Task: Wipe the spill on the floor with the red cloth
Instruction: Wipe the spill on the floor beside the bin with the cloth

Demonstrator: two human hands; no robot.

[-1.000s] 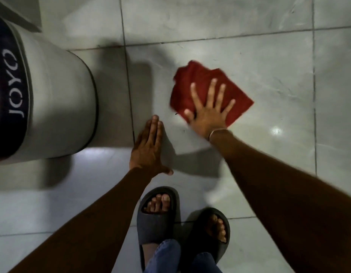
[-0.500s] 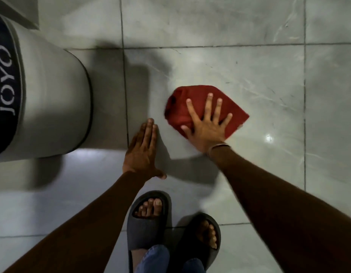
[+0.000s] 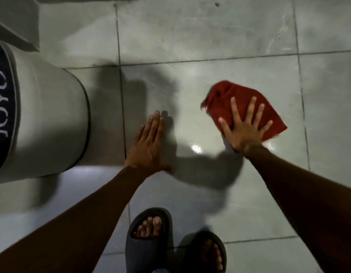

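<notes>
The red cloth lies crumpled on the grey tiled floor, right of centre. My right hand presses flat on its near half, fingers spread. My left hand rests flat on the floor to the left, fingers together, holding nothing. A wet sheen with a bright glint shows on the tile between the two hands; the spill itself is hard to make out.
A tall grey cylindrical bin with a dark band lettered JOYO stands at the left, close to my left hand. My feet in dark slippers are at the bottom centre. A wall corner sits at the top left.
My right hand has slid the red cloth to the right, away from my left hand, and the cloth has bunched differently. My left hand stays planted on the floor.
</notes>
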